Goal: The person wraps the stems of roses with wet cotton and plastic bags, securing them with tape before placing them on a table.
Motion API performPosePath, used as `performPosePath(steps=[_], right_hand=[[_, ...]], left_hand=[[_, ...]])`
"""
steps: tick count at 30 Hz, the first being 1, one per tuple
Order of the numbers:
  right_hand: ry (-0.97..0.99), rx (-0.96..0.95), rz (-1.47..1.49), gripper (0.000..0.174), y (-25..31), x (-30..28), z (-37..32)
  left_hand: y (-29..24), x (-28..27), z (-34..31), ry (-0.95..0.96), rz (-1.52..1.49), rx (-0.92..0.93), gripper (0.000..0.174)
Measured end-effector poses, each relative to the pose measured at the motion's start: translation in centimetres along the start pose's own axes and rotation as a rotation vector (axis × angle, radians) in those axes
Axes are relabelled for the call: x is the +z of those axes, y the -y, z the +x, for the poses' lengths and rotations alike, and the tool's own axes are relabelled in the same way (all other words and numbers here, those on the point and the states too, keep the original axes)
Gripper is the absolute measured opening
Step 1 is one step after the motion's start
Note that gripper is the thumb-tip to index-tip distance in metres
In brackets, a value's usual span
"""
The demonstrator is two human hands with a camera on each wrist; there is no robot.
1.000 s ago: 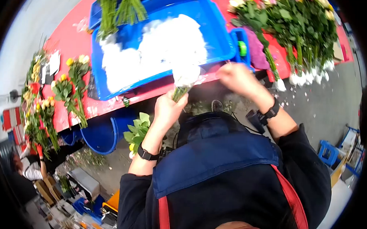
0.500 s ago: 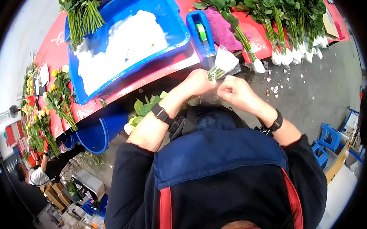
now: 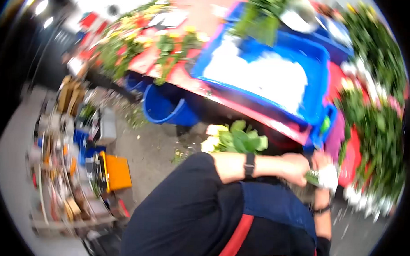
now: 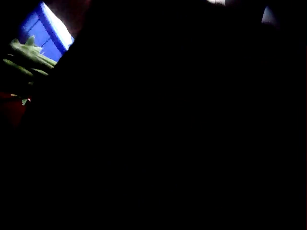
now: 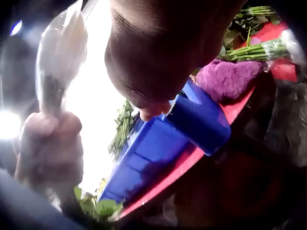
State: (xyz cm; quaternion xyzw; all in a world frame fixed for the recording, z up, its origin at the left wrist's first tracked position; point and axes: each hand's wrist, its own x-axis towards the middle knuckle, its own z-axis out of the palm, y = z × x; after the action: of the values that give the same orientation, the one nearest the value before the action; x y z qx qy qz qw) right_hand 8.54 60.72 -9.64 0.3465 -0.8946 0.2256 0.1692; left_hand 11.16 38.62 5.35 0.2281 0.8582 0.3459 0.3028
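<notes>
My left hand (image 5: 53, 148) grips the stems of a rose bunch upright in the right wrist view. Their ends sit in a white wad inside a clear plastic wrap (image 5: 62, 48). Leaves and pale blooms (image 3: 213, 138) of roses show beyond my left forearm in the head view. My right hand (image 3: 323, 160) reaches over to the blue tape dispenser (image 5: 204, 120) at the table edge. Its bent fingertips (image 5: 152, 113) are right at the dispenser's end; whether they pinch tape I cannot tell. The left wrist view is mostly dark.
A blue tub (image 3: 322, 78) with white wadding (image 3: 274, 81) stands on the red table (image 3: 282, 127), a purple cloth (image 5: 230, 79) near its corner. Bunches with white-wrapped ends (image 3: 369, 203) lie at the right. A blue bucket (image 3: 158, 109) stands below the table edge.
The head view has swung left, so the tub shifts right in it. My right hand has gone from beside the wrapped stem ends to the tape dispenser; my left hand keeps hold of the bunch.
</notes>
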Motion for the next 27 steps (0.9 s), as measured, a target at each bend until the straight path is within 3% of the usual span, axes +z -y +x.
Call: performPosePath(steps=[1, 2, 4, 5, 7, 9, 10, 11, 14, 15, 17, 18, 21, 23, 27], right_hand=[[-0.008, -0.044, 0.080, 0.017, -1.0, 1.3, -1.1], [-0.138, 0.070, 0.223, 0.015, 0.7, 0.9, -0.7], [-0.228, 0.638, 0.907, 0.016, -0.6, 4.8, -3.1], [-0.067, 0.554, 0.682, 0.018, 0.3, 3.2, -1.8], [0.190, 0.556, 0.682, 0.010, 2.3, 3.3, -0.2], [0.438, 0.661, 1.056, 0.015, 6.7, -0.6, 3.5], [0.407, 0.811, 1.328, 0.017, 9.3, -3.0, 6.2], [0.399, 0.804, 1.412, 0.017, 9.6, -3.5, 7.8], [0.511, 0.809, 1.482, 0.019, 10.1, -4.0, 12.2], [0.463, 0.922, 1.530, 0.022, 10.1, -3.9, 13.3], [0.556, 1.033, 1.559, 0.025, 11.7, -4.6, 16.6], [0.592, 1.019, 1.630, 0.028, 11.9, -4.9, 17.9], [0.722, 0.800, 1.350, 0.030, 12.7, -6.5, 22.2], [0.885, 0.665, 1.247, 0.040, 11.1, -5.4, 24.1], [0.940, 0.370, 1.080, 0.033, 10.8, -2.9, 24.8]], left_hand=[[0.6, 0.3, 0.3, 0.008, 0.015, -0.085, 0.027], [1.9, 1.3, 1.1, -0.065, 0.090, -0.101, 0.028], [2.5, 0.8, 0.9, -0.154, 0.075, -0.127, 0.028], [3.0, 0.6, 1.3, -0.212, 0.072, -0.130, 0.027], [4.2, -0.5, 1.2, -0.341, 0.089, -0.188, 0.024], [5.3, -1.9, 0.3, -0.447, 0.112, -0.270, 0.023], [6.8, -1.4, 0.2, -0.538, 0.197, -0.254, 0.020], [7.1, -1.1, 0.0, -0.527, 0.254, -0.256, 0.019], [8.2, -1.7, -0.8, -0.533, 0.407, -0.216, 0.016], [8.8, -1.9, -1.2, -0.556, 0.390, -0.186, 0.015], [9.8, -2.7, -2.5, -0.599, 0.366, -0.120, 0.013], [9.9, -3.0, -3.3, -0.564, 0.368, -0.136, 0.013], [9.5, -4.0, -6.1, -0.344, 0.425, -0.208, 0.018], [8.7, -5.2, -7.8, -0.235, 0.384, -0.199, 0.022], [8.9, -8.0, -9.4, -0.117, 0.170, -0.162, 0.024]])
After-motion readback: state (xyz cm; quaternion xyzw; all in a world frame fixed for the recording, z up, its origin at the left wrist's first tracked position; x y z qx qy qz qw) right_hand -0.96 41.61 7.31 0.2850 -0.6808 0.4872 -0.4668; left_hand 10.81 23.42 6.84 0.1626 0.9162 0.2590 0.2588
